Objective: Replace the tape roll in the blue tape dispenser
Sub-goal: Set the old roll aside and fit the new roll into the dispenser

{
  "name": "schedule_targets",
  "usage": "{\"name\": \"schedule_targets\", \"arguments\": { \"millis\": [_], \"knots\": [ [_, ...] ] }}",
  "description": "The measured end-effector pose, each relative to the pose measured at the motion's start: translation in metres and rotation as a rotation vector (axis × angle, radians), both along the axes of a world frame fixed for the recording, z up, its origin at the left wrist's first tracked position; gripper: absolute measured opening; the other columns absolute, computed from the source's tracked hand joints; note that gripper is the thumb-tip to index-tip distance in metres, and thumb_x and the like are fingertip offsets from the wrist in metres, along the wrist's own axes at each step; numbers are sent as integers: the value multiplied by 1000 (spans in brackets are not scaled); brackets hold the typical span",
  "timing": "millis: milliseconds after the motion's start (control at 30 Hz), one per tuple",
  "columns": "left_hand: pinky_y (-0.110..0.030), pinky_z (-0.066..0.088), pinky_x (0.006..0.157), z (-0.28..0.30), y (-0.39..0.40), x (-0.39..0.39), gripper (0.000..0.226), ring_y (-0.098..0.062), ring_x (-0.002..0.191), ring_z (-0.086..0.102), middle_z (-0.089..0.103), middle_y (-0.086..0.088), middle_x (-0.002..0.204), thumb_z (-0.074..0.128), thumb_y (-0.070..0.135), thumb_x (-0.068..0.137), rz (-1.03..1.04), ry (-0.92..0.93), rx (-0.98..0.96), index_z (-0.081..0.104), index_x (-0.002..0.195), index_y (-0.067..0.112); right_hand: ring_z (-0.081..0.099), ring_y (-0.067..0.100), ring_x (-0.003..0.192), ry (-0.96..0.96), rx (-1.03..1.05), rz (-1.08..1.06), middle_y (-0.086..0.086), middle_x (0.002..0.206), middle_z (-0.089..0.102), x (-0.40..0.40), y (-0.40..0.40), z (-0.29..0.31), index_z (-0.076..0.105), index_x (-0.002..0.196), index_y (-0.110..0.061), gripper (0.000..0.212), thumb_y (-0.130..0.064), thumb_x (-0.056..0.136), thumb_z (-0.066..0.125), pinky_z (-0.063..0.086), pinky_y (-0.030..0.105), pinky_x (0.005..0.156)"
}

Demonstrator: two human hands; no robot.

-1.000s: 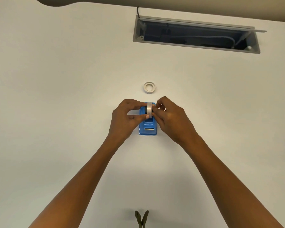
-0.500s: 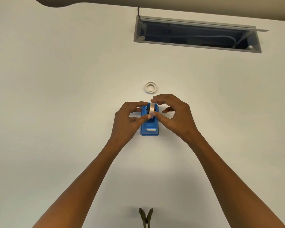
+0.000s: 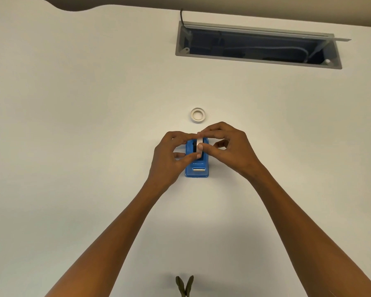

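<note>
A blue tape dispenser [image 3: 197,170] stands on the white table [image 3: 73,125], its metal cutter facing me. A white tape roll [image 3: 199,144] stands on edge in the dispenser's slot, pinched from both sides. My left hand [image 3: 169,156] holds it with thumb and forefinger from the left. From the right, my right hand [image 3: 229,146] grips the roll's top and side. Another white tape ring [image 3: 198,115] lies flat on the table just beyond the dispenser, untouched.
An open grey cable hatch [image 3: 257,45] with cables inside is set into the table at the far right. A dark olive strap end [image 3: 184,286] shows at the bottom edge. The table's far edge curves at the top left.
Both hands have shifted slightly away from me along the dispenser, and the tape roll now sits lower in the slot. More of the dispenser's front shows.
</note>
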State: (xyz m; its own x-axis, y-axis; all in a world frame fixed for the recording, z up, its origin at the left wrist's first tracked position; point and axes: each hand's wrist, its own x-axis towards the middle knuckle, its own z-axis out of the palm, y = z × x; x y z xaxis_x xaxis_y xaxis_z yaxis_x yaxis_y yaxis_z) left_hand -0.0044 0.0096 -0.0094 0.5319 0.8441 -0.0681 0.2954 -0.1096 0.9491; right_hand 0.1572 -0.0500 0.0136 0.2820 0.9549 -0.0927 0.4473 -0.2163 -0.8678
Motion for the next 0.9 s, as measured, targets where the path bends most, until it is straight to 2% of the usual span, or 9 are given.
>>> {"name": "schedule_targets", "arguments": {
  "millis": [133,300,467,600,667,800,900],
  "knots": [
    [1,44,65,-2,1,0,36,3,89,57,49,23,101,76,25,74,-9,2,-4,55,100,39,61,11,97,38,-56,12,-2,104,66,4,5,4,73,99,-19,32,-22,69,83,53,25,74],
    [0,44,64,-2,4,0,45,16,92,53,49,25,101,78,24,72,-19,-5,-26,51,94,52,65,10,90,146,-140,-14,-3,93,70,12,16,6,76,85,-18,17,-21,70,82,51,24,79],
    [1,44,63,-1,4,1,49,8,89,55,48,21,101,78,23,72,-9,12,-19,48,93,55,69,17,83,308,-188,8,8,88,73,18,22,6,75,85,-10,16,-14,70,81,58,26,69],
    [1,43,63,-2,4,1,48,9,89,55,47,25,99,78,23,72,-19,13,-29,48,95,53,69,19,78,418,-251,1,11,82,73,21,28,5,75,86,-4,17,-10,71,80,60,29,72],
    [1,44,64,-3,5,1,44,6,90,55,47,24,100,78,25,72,-20,15,-34,51,95,50,68,16,74,440,-267,-18,9,79,73,20,30,4,75,85,-4,15,-10,71,80,59,27,70],
    [1,43,63,-2,7,2,41,12,92,54,47,21,100,77,28,71,-26,21,-52,53,94,51,66,14,72,461,-217,-87,5,75,71,18,29,2,75,85,-6,10,-7,75,76,57,22,61],
    [1,43,62,0,9,4,40,19,91,52,49,21,100,76,31,72,-16,11,-55,52,94,54,68,12,81,407,-103,-50,0,82,73,16,22,1,74,85,-14,12,-8,74,77,59,28,73]
  ]
}}
